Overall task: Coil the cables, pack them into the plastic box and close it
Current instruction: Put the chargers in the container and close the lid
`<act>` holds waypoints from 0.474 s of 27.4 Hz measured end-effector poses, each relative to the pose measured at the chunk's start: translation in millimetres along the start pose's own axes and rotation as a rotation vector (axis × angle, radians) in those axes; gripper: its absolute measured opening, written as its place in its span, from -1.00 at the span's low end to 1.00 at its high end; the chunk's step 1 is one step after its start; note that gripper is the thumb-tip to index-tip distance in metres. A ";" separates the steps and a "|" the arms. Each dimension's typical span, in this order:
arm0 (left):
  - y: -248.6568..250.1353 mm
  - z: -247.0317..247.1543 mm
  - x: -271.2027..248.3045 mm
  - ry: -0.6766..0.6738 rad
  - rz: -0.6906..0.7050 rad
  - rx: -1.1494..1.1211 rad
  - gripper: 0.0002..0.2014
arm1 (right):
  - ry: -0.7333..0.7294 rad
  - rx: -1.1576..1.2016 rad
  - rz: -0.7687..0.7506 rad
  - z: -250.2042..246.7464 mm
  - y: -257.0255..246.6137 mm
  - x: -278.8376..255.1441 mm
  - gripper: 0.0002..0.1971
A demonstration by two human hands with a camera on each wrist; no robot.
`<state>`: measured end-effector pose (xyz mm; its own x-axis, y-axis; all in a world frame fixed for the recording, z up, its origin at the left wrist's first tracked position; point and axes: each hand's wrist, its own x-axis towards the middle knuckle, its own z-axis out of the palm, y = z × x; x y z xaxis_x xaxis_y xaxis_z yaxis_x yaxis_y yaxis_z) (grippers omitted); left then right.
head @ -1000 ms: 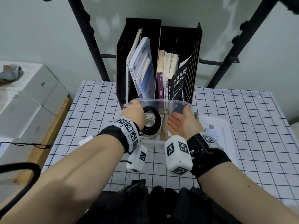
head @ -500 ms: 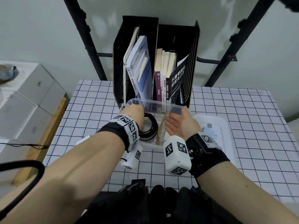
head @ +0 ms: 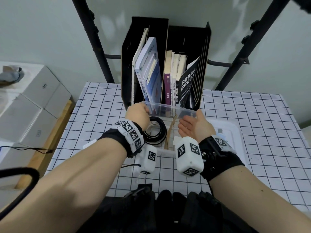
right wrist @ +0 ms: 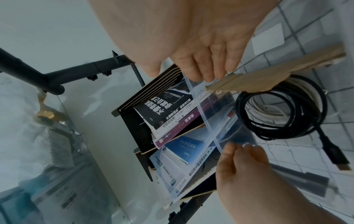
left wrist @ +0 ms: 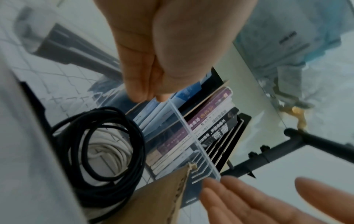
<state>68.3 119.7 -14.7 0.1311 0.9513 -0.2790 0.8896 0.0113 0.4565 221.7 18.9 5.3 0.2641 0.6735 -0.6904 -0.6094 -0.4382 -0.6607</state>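
Clear box (head: 170,109) tilted higher than before | left hand (head: 137,113) pinching rim, right hand (head: 196,126) spread flat against far end | cables (head: 154,130) between hands, coiled inside | lid (head: 235,132) beside right hand, next.

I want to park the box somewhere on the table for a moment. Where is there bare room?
Bare cloth lies left of the box, up to the table's left edge, and along the far right beyond the white lid. The middle is crowded: book rack behind, both hands at the box, cables inside.
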 end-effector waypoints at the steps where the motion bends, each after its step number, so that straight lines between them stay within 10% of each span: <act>1: -2.1 0.8 -1.9 0.059 -0.011 -0.058 -0.68 | -0.003 -0.002 -0.003 -0.7 -0.2 -1.0 -0.30; 4: -10.5 5.6 -3.7 0.205 -0.090 -0.226 -0.65 | -0.001 -0.003 -0.014 -3.0 -0.7 -3.3 -0.30; 8: -14.0 -1.5 -0.6 0.016 -0.285 -0.363 -0.60 | 0.017 -0.008 -0.026 -5.1 -0.1 -6.6 -0.31; 13: -15.2 -2.4 -12.7 -0.038 -0.182 -0.141 -0.53 | 0.035 0.001 -0.031 -8.2 1.7 -13.5 -0.32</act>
<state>52.1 108.1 -16.0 -0.0073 0.9176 -0.3975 0.8305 0.2269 0.5086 223.2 4.3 11.1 0.3084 0.6655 -0.6797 -0.6013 -0.4173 -0.6814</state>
